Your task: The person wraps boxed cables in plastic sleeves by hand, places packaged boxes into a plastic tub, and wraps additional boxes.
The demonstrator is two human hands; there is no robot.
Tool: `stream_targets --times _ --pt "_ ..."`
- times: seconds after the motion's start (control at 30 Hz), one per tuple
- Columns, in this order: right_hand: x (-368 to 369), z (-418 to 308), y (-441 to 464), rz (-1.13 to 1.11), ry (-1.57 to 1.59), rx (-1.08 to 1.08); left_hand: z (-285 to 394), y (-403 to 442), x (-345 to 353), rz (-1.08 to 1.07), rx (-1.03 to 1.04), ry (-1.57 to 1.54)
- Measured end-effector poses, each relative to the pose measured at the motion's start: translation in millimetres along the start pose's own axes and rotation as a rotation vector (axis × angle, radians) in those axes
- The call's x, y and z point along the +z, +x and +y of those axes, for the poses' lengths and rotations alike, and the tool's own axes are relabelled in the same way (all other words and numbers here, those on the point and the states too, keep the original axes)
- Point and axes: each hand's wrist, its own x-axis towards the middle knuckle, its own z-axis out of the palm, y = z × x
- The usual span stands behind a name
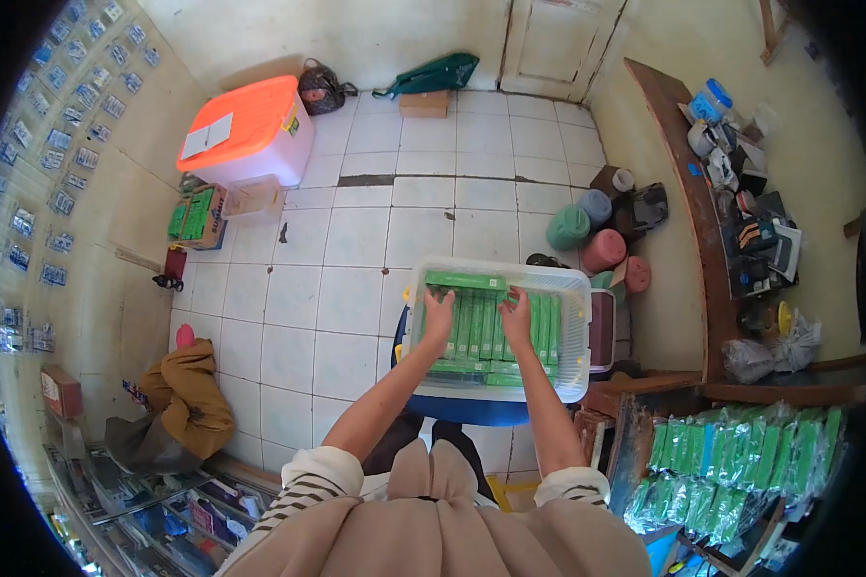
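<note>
A white plastic basket in front of me holds several slim green boxes, mostly standing in rows. One green box lies crosswise on top at the far side. My left hand is closed at that box's left part, fingertips against its near edge. By the box's right end is my right hand, its thumb and fingers apart and curved. Whether the right fingertips touch the box is hard to make out.
Beneath the basket shows a blue tub. Wrapped green boxes fill a shelf at right. A cluttered wooden counter runs along the right wall. Yarn-like cones stand beyond the basket. An orange-lidded bin stands far left.
</note>
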Motion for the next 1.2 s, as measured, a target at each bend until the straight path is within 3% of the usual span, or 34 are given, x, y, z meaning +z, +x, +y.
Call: stream_targets --times 0.23,0.33,0.4,0.5,0.6,0.7,0.8,0.9,1.03,1.1,1.2 --pt "-47.2 -37.0 -32.4 -0.047 0.158 0.146 38.6 -52.4 -6.0 -0.058 -0.015 0.158" --pt "-78.1 -64.2 -79.3 0.025 0.104 0.057 42.5 -83.0 -8.2 -0.200 0.085 0.169" --pt "-105.0 -97.9 -126.9 0.146 0.001 -0.145 38.9 -103.5 -3.7 -0.335 0.251 0.172" --pt "-135.2 -107.8 -196.1 0.344 0.028 -0.111 32.9 -136.1 7.8 -0.509 0.545 0.377" --pt "-163.1 -124.2 -271.7 0.621 -0.190 -0.028 23.3 -187.4 27.7 -0.717 0.406 0.229" --pt "-176.4 -106.1 -341.6 0.901 -0.159 0.078 6.2 -234.2 47.2 -0.973 0.394 0.383" --pt "-196.6 -110.6 -395.8 1.069 -0.161 0.185 -11.9 -279.2 70.2 -1.187 0.316 0.419" --pt "-233.0 -124.2 -421.9 1.192 -0.210 0.182 -14.2 -320.2 115.2 -1.408 0.374 0.260" --pt "-300.2 -160.9 -413.7 1.259 -0.218 0.044 12.8 -367.2 191.0 -1.484 0.431 0.114" --pt "-335.5 -176.0 -398.8 1.253 -0.219 -0.049 23.5 -380.6 225.8 -1.428 0.720 0.124" --pt "-378.7 -184.7 -372.7 1.226 -0.195 -0.184 35.1 -398.4 265.3 -1.329 0.820 0.098"
